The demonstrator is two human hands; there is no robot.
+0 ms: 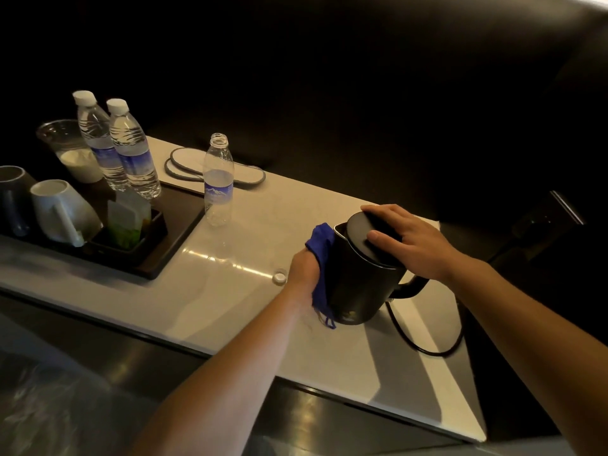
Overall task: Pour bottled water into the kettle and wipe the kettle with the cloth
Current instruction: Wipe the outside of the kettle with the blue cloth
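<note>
A black electric kettle (358,284) stands on the pale counter (230,291), its lid down. My right hand (411,241) lies flat on the lid, fingers spread. My left hand (304,268) presses a blue cloth (320,258) against the kettle's left side; the cloth hangs down to the counter. An uncapped water bottle (217,185), nearly empty, stands upright to the left behind the kettle. Its white cap (279,277) lies on the counter beside my left wrist.
A dark tray (171,245) at left holds two sealed water bottles (118,146), two mugs (59,212), a glass and tea sachets. White slippers (210,166) lie behind the open bottle. The kettle's black cord (424,340) loops to the right, near the counter's edge.
</note>
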